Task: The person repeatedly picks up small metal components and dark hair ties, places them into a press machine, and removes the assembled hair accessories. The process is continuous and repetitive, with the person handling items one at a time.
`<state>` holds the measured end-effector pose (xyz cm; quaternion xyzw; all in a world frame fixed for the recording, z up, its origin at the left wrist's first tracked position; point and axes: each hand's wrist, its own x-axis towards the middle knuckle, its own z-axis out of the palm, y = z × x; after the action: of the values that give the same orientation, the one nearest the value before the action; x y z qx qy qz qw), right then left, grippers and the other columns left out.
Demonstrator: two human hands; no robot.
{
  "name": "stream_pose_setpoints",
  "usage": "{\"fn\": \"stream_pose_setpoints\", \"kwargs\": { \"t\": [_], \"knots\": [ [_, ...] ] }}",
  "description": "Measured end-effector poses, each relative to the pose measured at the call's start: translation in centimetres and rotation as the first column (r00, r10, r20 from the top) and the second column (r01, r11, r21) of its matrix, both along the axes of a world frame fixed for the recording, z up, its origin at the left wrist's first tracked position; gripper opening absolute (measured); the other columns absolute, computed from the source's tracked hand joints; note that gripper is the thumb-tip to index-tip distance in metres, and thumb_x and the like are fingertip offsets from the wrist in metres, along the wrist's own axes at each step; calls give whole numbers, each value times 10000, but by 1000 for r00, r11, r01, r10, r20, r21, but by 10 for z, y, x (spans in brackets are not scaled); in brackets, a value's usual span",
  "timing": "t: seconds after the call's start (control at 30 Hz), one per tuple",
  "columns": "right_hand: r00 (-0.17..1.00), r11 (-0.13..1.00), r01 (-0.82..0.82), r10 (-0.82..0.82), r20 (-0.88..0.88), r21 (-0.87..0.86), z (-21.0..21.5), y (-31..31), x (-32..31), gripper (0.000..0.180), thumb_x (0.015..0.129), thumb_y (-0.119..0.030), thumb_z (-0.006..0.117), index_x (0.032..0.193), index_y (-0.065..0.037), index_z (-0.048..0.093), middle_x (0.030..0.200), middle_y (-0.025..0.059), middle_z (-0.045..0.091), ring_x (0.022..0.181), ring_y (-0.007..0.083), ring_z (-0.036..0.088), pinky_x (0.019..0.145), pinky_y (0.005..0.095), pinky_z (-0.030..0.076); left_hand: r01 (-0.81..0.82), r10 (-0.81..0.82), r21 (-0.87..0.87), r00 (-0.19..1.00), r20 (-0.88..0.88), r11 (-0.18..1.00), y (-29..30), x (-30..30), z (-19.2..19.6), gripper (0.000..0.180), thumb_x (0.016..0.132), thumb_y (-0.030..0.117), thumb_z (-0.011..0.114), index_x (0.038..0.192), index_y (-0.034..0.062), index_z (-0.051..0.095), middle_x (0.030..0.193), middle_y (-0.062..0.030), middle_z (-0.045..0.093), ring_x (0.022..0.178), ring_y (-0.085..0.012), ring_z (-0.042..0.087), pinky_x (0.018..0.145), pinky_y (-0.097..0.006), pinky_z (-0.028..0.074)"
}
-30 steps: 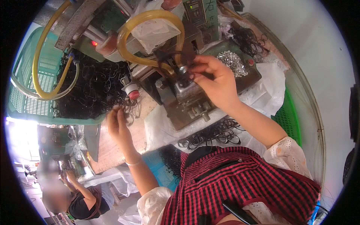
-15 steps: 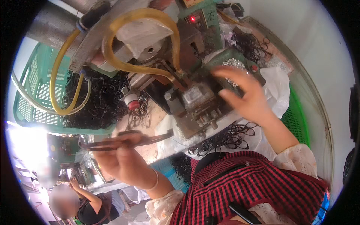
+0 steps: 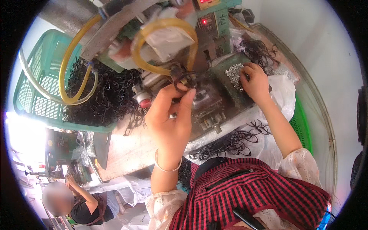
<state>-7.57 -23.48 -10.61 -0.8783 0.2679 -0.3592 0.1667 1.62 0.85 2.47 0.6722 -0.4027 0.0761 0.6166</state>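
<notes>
My left hand (image 3: 170, 119) is raised to the head of a small bench press machine (image 3: 207, 103). Its thumb and fingers pinch a black elastic loop (image 3: 180, 78) at the machine's brass nozzle. My right hand (image 3: 255, 82) lies further right on the machine's green tray. Its curled fingertips are in a pile of small silver metal pieces (image 3: 232, 74). Whether it holds one is hidden by the fingers.
A green plastic basket (image 3: 34, 96) at the left holds a heap of black loops (image 3: 109, 96). Yellow hoses (image 3: 165, 46) arc over the machine. More black loops (image 3: 234, 140) lie on white plastic near my body. Another person (image 3: 73, 199) works at the lower left.
My left hand came up from the lower left to the machine's head with a black loop. My right hand left the machine's head and moved right onto the silver pieces.
</notes>
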Motion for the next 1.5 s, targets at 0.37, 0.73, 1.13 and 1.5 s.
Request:
{"fn": "stream_pose_setpoints", "kwargs": {
  "t": [0.37, 0.73, 1.13, 1.5],
  "knots": [
    [990, 935, 0, -50, 133, 354, 5, 7, -13, 141, 852, -130, 689, 973, -58, 695, 867, 136, 707, 804, 266, 688, 707, 369, 517, -324, 361, -160, 858, 366, 933, 51, -6, -42, 139, 869, -45, 663, 1001, -60, 623, 977, -151, 677, 936, -193, 658, 796, -278, 538],
    [984, 940, -166, 138, 111, 300, 23, 27, -1, 163, 872, -91, 656, 1026, -46, 685, 878, 133, 715, 817, 234, 689, 750, 322, 509, -727, 360, 487, 673, 646, 485, 165, 165, -117, 231, 718, 102, 734, 944, 148, 735, 1120, -120, 650, 1000, -351, 565, 873, -425, 459],
    [956, 809, -230, 84, 281, 541, 22, 32, -60, 105, 932, -38, 568, 1002, 16, 625, 922, 123, 710, 938, 208, 697, 839, 309, 513, -573, 552, -73, 811, -192, 817, 140, 125, -144, 151, 938, 59, 625, 1042, -46, 654, 966, -105, 694, 854, -137, 644, 735, -251, 550],
    [784, 640, -610, 396, 479, 468, 67, 104, 31, 422, 897, 25, 543, 1308, 48, 449, 996, 198, 700, 1031, 292, 679, 864, 354, 534, -493, 468, -173, 867, -170, 853, 86, 72, -107, 111, 967, 88, 566, 1010, -14, 551, 926, -86, 613, 805, -138, 619, 693, -274, 547]
  ]
}}
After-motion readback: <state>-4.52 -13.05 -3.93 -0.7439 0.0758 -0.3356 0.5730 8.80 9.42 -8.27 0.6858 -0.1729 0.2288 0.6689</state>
